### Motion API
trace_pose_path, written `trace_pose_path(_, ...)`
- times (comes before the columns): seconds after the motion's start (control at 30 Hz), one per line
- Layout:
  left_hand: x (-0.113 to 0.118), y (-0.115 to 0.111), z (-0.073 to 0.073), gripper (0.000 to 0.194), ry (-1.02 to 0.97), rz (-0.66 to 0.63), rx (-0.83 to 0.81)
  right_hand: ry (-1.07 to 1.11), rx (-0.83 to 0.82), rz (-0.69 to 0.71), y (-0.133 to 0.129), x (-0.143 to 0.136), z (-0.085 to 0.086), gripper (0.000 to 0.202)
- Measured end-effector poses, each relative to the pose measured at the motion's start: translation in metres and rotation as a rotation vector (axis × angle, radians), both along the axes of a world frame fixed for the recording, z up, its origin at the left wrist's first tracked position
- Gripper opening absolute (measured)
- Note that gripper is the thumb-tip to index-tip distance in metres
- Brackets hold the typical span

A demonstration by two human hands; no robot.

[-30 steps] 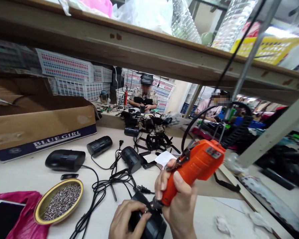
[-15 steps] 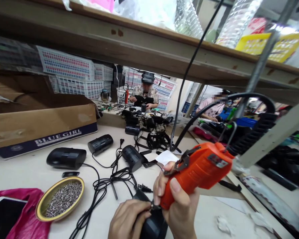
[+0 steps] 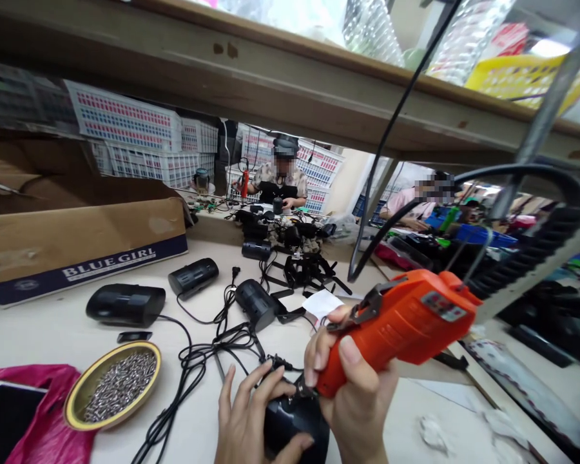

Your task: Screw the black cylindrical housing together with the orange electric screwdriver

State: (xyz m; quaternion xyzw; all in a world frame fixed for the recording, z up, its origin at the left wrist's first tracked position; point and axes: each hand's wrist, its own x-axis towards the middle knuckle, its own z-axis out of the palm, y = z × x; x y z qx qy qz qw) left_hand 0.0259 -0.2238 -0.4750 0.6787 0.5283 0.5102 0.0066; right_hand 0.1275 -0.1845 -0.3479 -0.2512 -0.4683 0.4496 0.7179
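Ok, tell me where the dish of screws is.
The dish of screws sits low on the left of the head view, between the pink bag and the tangled black cords.

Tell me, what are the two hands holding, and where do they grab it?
The right hand grips the orange electric screwdriver around its lower body. The left hand cups the side of a small black device.

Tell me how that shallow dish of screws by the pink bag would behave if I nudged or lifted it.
The dish looks wide and low, so it would probably slide rather than tip. It is heaped with small metal screws, so it is likely heavy for its size. The screws lie loose, so a tilt or jolt would probably spill them.
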Motion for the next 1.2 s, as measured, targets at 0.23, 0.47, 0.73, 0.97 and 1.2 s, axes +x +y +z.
trace_pose_path(0.23,0.006,-0.001,-0.006,0.068,-0.302,-0.156,-0.199,0.047,0.015,-0.009,0.001,-0.002,-0.001,0.024)
trace_pose_path(0.47,0.005,-0.004,0.005,0.062,-0.431,-0.239,-0.257,0.08,0.004,-0.006,0.0,-0.006,0.001,0.025)
trace_pose_path(0.73,-0.004,-0.002,0.001,0.063,-0.402,-0.301,-0.331,0.028,-0.018,0.012,-0.002,-0.004,-0.008,0.026)
trace_pose_path(0.97,-0.008,0.002,-0.002,0.127,-0.016,-0.262,-0.352,-0.002,-0.112,-0.047,-0.003,-0.011,-0.001,0.032)
trace_pose_path(1.2,-0.015,0.021,-0.018,0.147,0.2,-0.321,-0.306,-0.211,-0.115,0.145,0.018,-0.008,0.001,0.033)
